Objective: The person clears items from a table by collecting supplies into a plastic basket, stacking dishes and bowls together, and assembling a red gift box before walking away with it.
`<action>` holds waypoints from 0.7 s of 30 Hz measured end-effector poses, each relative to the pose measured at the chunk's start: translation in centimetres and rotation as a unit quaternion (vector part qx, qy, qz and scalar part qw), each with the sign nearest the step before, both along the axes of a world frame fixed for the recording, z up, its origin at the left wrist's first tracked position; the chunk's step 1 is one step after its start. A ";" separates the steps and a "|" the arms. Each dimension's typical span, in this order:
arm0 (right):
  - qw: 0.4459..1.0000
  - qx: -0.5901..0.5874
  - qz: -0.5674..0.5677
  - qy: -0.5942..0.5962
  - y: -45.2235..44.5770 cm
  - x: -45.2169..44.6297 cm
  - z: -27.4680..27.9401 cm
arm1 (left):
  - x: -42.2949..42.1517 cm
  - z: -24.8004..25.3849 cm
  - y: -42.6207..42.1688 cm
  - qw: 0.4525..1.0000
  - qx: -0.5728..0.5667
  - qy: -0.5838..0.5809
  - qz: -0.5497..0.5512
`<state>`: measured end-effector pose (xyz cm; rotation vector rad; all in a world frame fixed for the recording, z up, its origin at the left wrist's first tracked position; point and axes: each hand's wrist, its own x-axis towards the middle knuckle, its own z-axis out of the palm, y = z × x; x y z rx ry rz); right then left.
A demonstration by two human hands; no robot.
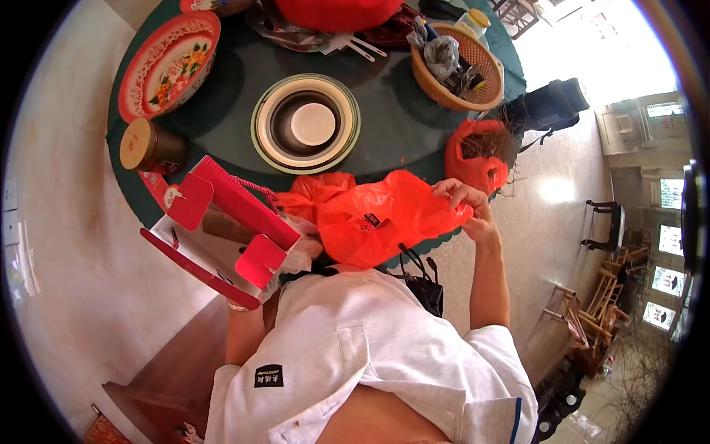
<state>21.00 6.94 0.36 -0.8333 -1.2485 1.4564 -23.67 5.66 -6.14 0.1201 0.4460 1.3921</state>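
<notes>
My right hand (467,207) pinches the edge of a red plastic bag (370,214), which spreads crumpled over the table's near edge. To its left, a red gift box (248,203) with a white inside and a twisted red cord handle is tilted, its flaps raised. A brown object (224,226) lies partly visible inside the box. My left forearm (245,329) runs up behind the box, which hangs past the table edge and appears held by my left hand; the fingers are hidden. Some clear plastic (305,248) shows between box and bag.
On the green-covered table (229,111) are stacked bowls (262,122), a floral tray (137,89), a brown-lidded jar (151,148) and an orange basket (423,74) of small bags. A red bag of dry roots or twigs (473,152) sits at the right edge. A black bag (425,292) is below.
</notes>
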 end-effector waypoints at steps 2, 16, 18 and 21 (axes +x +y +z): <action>1.000 0.010 -0.002 -0.010 0.6 -0.4 0.3 | 0.1 0.1 0.1 1.000 0.003 0.000 0.004; 0.617 0.216 0.354 -0.669 4.3 -12.0 -1.0 | 0.1 1.7 -2.2 0.995 0.068 0.003 0.076; 0.617 0.234 0.346 -0.667 3.9 -12.0 -6.0 | 0.2 1.7 -2.7 0.993 0.080 0.002 0.087; 0.594 0.262 0.333 -0.684 3.8 -12.2 -8.3 | 0.3 1.6 -3.3 0.990 0.095 0.003 0.104</action>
